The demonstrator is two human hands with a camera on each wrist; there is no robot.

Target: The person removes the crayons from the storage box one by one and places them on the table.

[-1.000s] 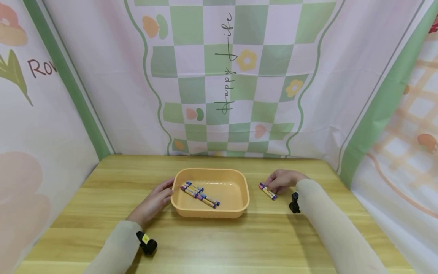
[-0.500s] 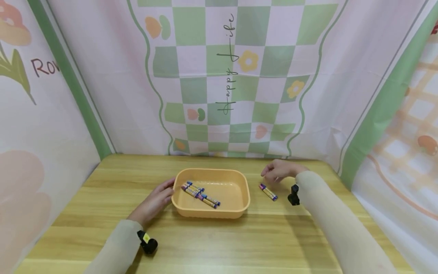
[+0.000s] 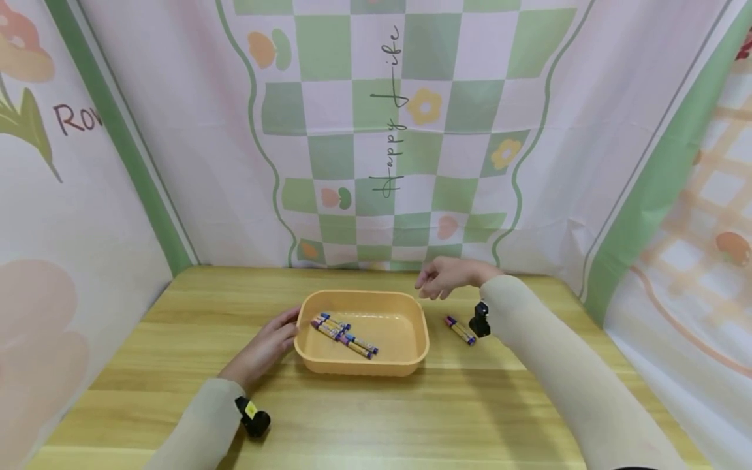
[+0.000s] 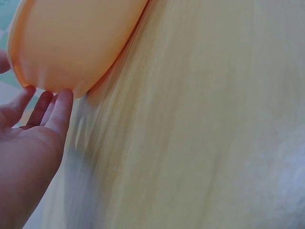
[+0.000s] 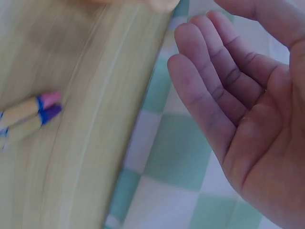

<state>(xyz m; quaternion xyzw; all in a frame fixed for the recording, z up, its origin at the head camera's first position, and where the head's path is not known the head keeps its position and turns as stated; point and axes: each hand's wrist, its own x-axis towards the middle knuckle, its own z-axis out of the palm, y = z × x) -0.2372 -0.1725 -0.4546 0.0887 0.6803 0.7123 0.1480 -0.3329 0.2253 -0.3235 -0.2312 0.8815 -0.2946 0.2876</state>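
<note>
An orange plastic basket (image 3: 361, 368) stands on the wooden table, with several crayons (image 3: 356, 346) lying in its left half. At its left end is my left hand (image 3: 266, 344); in the left wrist view the fingertips touch the basket's outer wall (image 4: 71, 43), fingers extended. My right hand (image 3: 451, 277) hovers by the basket's back right corner. The right wrist view shows its palm (image 5: 262, 129) bare, fingers loosely bent and holding nothing. Two crayons (image 3: 459, 331), one pink-tipped and one purple-tipped, lie side by side on the table right of the basket.
A checked green and white cloth (image 3: 376, 150) hangs behind the table's (image 3: 376, 424) back edge, with more printed cloth at both sides. A small black camera (image 3: 254, 418) sits on the left wrist, another camera (image 3: 480, 320) on the right.
My right hand has come off the two crayons on the table, risen and moved left toward the basket's back right corner. My left hand and the basket have stayed in place.
</note>
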